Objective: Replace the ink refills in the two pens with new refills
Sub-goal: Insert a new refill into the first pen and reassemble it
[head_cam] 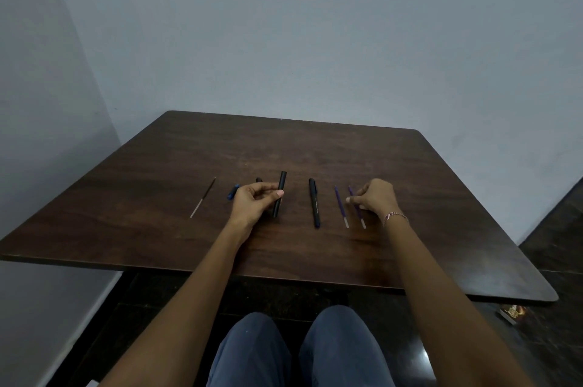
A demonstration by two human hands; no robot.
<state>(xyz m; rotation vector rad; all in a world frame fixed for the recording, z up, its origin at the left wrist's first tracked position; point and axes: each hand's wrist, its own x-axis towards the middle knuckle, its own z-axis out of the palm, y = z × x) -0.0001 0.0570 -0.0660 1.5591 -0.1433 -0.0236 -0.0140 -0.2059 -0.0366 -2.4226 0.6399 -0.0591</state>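
On the dark table [410, 184], a spent refill [203, 198] lies far left, beside a blue tip piece [232, 191]. Next, the left hand [252, 202] pinches the empty black barrel [279, 194]; an intact pen [314, 202] lies alongside; the right hand [373, 195] closes fingertips on one of two purple refills [340, 206]. A glancing pinch could roll it away.
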